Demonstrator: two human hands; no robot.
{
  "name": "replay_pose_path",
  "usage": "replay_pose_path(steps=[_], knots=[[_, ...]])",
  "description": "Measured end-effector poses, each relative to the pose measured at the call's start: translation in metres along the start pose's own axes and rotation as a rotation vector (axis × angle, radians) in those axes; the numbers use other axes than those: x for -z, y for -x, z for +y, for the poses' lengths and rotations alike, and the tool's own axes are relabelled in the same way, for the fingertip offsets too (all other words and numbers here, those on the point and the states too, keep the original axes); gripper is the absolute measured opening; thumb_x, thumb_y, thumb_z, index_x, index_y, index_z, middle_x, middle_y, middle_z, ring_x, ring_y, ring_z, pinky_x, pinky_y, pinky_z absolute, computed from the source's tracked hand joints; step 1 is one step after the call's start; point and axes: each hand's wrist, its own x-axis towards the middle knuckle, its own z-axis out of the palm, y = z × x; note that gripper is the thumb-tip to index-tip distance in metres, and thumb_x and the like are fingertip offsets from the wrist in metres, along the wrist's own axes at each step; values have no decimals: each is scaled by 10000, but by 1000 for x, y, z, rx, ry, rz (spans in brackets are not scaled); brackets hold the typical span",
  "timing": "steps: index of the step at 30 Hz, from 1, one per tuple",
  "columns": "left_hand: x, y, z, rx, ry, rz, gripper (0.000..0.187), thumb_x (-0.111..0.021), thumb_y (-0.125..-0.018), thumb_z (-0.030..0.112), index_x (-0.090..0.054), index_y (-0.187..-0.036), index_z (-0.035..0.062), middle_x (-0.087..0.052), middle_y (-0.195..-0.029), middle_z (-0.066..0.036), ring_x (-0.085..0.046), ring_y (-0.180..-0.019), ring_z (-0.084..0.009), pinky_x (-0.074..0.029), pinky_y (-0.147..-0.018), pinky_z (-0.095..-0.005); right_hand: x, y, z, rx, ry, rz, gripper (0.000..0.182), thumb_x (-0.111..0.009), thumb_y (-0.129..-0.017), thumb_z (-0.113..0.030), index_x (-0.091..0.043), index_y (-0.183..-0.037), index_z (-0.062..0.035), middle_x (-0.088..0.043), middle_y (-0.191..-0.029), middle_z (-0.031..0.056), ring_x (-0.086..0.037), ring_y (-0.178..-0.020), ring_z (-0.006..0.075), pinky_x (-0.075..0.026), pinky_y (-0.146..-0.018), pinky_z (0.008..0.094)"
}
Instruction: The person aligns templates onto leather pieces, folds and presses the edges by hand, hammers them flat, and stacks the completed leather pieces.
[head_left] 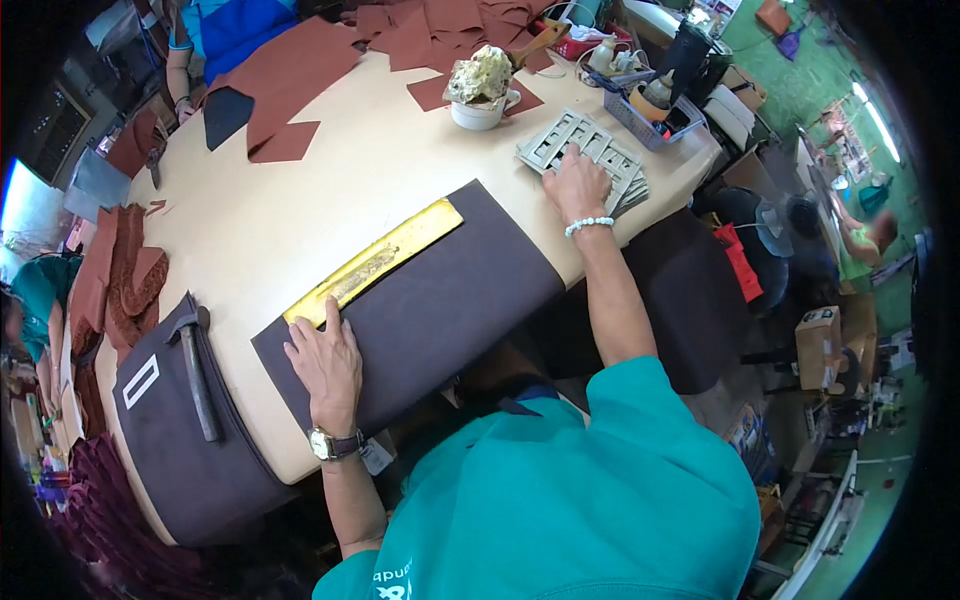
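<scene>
A dark fabric or leather piece (430, 310) lies across the table's front edge, with a worn yellow bar (375, 260) along its far side. My left hand (325, 358) rests on the dark piece with its fingers spread, fingertips at the bar's left end. Farther right, my right hand (578, 187) reaches onto a stack of grey slotted plates (590, 145); its fingertips touch the top plate, and whether they grip it cannot be made out. Just beyond the plates, a white cup (477, 115) holds a pale lumpy mass, with a wooden-handled brush behind it.
A hammer (198, 375) lies on a second dark stack (180, 450) at the left. Reddish-brown pieces (290, 80) cover the far side, near another person's arm (180, 85). A grey basket (655, 120) of tools stands at the back right.
</scene>
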Motion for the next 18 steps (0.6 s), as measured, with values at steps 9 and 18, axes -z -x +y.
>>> replay_pose_path(steps=[9,18], knots=[[0,-2,0,-15,33,6,401,-529,-873,268,-490,-1243,119,-466,-948,-183,-491,-948,-320,-418,-815,-479,6,-8,-1,84,63,142,169,-438,-888,-164,-538,-944,-39,-667,-776,156,-673,-723,309,-546,-585,395],[1,0,-1,-20,14,21,391,-523,-877,270,-497,-1238,119,-468,-967,-189,-492,-961,-322,-422,-811,-475,-17,-2,20,175,177,106,141,-468,-858,-131,-580,-893,-52,-663,-725,144,-673,-676,297,-546,-566,379]])
